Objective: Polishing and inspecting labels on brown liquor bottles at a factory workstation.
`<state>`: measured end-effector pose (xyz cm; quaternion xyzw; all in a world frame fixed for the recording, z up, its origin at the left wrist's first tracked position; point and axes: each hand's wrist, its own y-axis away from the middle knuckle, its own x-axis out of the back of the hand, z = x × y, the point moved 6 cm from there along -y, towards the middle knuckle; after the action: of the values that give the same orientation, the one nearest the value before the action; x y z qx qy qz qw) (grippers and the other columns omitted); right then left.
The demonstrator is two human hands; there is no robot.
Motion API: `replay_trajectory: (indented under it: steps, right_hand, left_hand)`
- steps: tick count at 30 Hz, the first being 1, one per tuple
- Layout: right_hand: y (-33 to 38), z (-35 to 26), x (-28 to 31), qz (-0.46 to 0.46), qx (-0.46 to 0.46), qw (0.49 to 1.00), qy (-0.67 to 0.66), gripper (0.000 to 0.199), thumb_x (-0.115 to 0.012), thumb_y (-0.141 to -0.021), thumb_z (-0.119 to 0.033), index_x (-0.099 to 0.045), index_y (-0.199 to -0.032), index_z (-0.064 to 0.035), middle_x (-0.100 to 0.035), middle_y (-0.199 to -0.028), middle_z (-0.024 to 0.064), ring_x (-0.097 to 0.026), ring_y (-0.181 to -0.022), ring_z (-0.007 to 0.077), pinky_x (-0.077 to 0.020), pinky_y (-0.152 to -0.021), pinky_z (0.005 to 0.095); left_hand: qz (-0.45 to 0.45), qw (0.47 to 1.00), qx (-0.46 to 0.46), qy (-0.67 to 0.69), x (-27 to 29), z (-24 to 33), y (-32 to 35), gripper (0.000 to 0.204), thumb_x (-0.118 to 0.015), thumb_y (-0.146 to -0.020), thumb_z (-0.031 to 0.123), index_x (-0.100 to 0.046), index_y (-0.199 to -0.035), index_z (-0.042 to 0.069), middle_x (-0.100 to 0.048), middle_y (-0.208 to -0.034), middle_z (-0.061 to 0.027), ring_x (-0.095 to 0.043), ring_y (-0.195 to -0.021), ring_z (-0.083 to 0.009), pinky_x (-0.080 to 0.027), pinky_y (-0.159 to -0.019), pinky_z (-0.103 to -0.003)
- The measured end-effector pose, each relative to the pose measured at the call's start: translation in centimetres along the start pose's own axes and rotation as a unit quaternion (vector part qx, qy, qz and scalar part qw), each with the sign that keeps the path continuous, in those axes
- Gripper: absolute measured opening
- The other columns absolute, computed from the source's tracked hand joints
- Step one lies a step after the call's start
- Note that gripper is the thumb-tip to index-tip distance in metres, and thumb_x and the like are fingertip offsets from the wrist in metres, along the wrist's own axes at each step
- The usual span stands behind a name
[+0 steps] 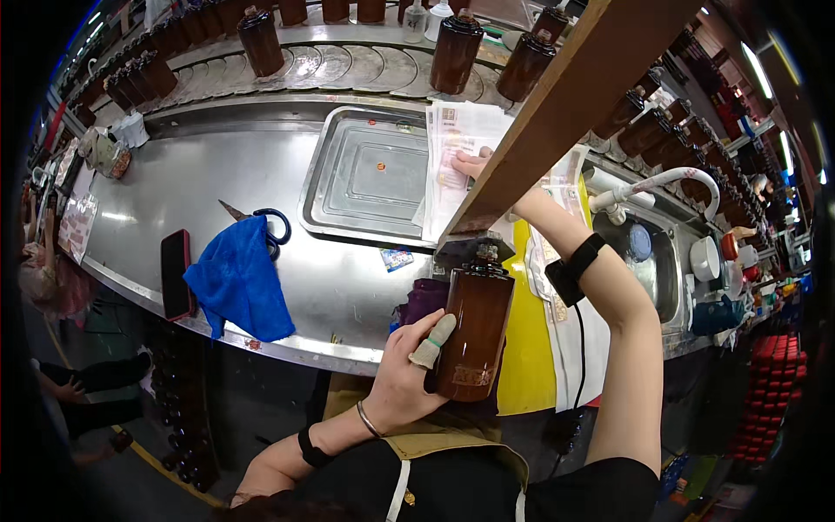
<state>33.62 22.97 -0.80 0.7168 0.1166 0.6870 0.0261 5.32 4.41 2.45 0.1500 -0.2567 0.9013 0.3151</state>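
Note:
My left hand (409,370) is closed around the lower part of a brown translucent bottle (474,335), and a cloth finger cot (433,341) covers one of its fingers. The bottle stands nearly upright, slightly tilted, its neck close below a wooden post. Farther up, the fingers of my right hand (470,163) lie stretched on a stack of white printed sheets (448,196), which overlaps the right side of a metal tray (326,170). The post hides part of that hand, and whether it picks at a label cannot be made out.
The wooden post (565,113) slants across my right forearm. A blue cloth (239,283) lies over scissors (277,228), beside a phone (177,274). Brown bottles (261,43) stand on a conveyor (348,68) at the back. A sink (668,270) with a white faucet (661,183) is right.

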Motion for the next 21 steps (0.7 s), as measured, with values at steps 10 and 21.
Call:
replay_trajectory:
  steps: [10, 21]
  right_hand:
    - [7.3, -0.6, 1.6, 0.090, 0.004, 0.991, -0.098, 0.049, -0.061, -0.086, 0.003, -0.068, -0.132, -0.0128, -0.071, -0.126, 0.0153, -0.067, -0.114, 0.0381, -0.0554, -0.100, 0.0451]
    - [30.6, 23.4, -5.8, 0.150, -0.478, 0.865, 0.028, 0.030, -0.076, -0.093, -0.024, -0.069, -0.119, -0.0084, -0.070, -0.121, 0.0193, -0.068, -0.116, 0.0388, -0.0566, -0.094, 0.0498]
  left_hand:
    - [0.001, 1.000, 0.014, 0.015, -0.7, -1.1, 0.2, 0.093, -0.093, -0.070, 0.016, -0.053, -0.152, 0.002, -0.053, -0.150, -0.0184, -0.056, -0.131, -0.0373, -0.045, -0.110, -0.045]
    - [0.003, 1.000, -0.006, -0.011, -2.5, -1.0, 0.9, 0.098, -0.090, -0.074, 0.012, -0.042, -0.159, 0.000, -0.046, -0.154, -0.0202, -0.051, -0.139, -0.0384, -0.044, -0.114, -0.045]
